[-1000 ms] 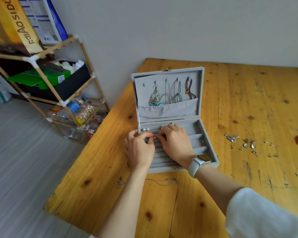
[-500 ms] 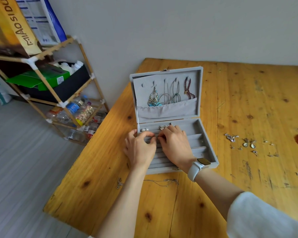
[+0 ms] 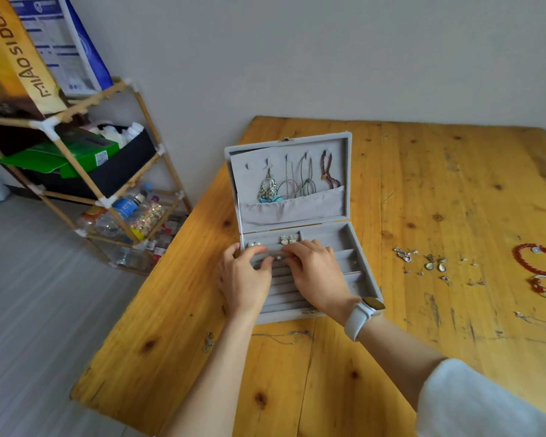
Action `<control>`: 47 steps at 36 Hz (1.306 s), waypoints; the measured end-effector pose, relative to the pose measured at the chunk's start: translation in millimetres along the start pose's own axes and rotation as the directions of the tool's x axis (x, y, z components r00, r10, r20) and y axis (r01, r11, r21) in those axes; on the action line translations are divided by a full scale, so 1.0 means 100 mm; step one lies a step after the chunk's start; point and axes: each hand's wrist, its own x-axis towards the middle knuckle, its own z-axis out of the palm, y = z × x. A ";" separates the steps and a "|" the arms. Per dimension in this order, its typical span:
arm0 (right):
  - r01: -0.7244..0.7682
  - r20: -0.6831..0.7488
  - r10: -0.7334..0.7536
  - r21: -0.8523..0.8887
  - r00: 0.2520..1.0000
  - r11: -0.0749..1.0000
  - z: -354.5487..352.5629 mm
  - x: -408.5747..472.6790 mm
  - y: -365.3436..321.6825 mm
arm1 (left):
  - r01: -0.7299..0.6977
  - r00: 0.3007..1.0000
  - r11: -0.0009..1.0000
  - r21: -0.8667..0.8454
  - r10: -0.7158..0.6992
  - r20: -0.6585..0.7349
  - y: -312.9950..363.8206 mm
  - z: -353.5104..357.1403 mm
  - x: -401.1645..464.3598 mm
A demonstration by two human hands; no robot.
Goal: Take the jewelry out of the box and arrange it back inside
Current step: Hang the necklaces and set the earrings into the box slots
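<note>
- Grey jewelry box [image 3: 364, 280] sits open on the wooden table [image 3: 454, 190], lid standing up at the back, tray towards the person
- Both hands are over the ring-roll rows on the left half of the tray
- Left hand [image 3: 245, 280] lies at the box's left edge, thumb hooked over the wall, fingers bent down onto the rolls near a small ring [image 3: 278, 258]
- Right hand [image 3: 316, 274] is just beside it, fingers curled down, fingertips meeting at that same ring
- The ring sits in a slot between the two sets of fingertips; whether either hand actually pinches it, cannot tell
- White watch [image 3: 363, 313] on the right wrist, white sleeve [image 3: 473, 402] lower right
- In the top row: a pair of pearl studs [image 3: 254, 244] on the left, a pair of sparkly earrings [image 3: 288, 239] just right of them
- Up in the lid: a silver chandelier earring [image 3: 268, 189], thin hoops [image 3: 297, 184] and a dark red beaded strand [image 3: 327, 170] hang above the pocket
- Out on the table, right of the box: a scatter of small earrings [image 3: 435, 263], then a red bead bracelet [image 3: 538, 260] near the edge of view
- A thin chain [image 3: 284, 337] lies on the wood just in front of the box
- Wooden shelf rack [image 3: 85, 171] stands off to the left
</note>
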 end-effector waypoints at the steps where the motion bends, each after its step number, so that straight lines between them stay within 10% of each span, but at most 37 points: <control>1: 0.009 -0.016 -0.009 0.024 1.000 1.000 -0.03 -0.03 0.02 | -0.017 1.000 1.000 -0.001 0.016 -0.011 0.01 0.00 -0.01; 6: -0.003 -0.150 0.016 0.088 0.989 0.996 -0.32 -0.16 0.29 | -0.232 0.941 0.947 0.223 0.276 -0.194 0.04 0.04 -0.13; 11: -0.196 -0.232 0.149 -0.195 0.961 0.961 -0.66 -0.27 0.83 | -0.490 0.834 0.775 0.399 0.550 -0.045 0.07 0.16 -0.32; 27: -0.264 -0.070 0.264 -0.492 0.962 0.829 -0.87 -0.22 1.28 | -0.465 0.874 0.794 0.392 0.483 0.057 0.07 0.14 -0.37; 33: -0.129 -0.199 0.114 -0.064 0.973 0.990 -0.97 -0.26 0.91 | -0.491 0.863 0.835 0.247 0.505 0.009 0.07 0.12 -0.36; 38: -0.184 0.049 0.182 0.445 0.982 0.876 -0.93 -0.57 0.39 | -0.348 0.926 0.897 -0.271 0.374 0.047 0.31 0.03 -0.60; 47: -0.236 0.078 0.233 0.560 0.969 0.794 -0.75 -0.96 0.26 | -0.053 0.935 0.840 -0.540 0.231 0.268 0.44 0.02 -1.09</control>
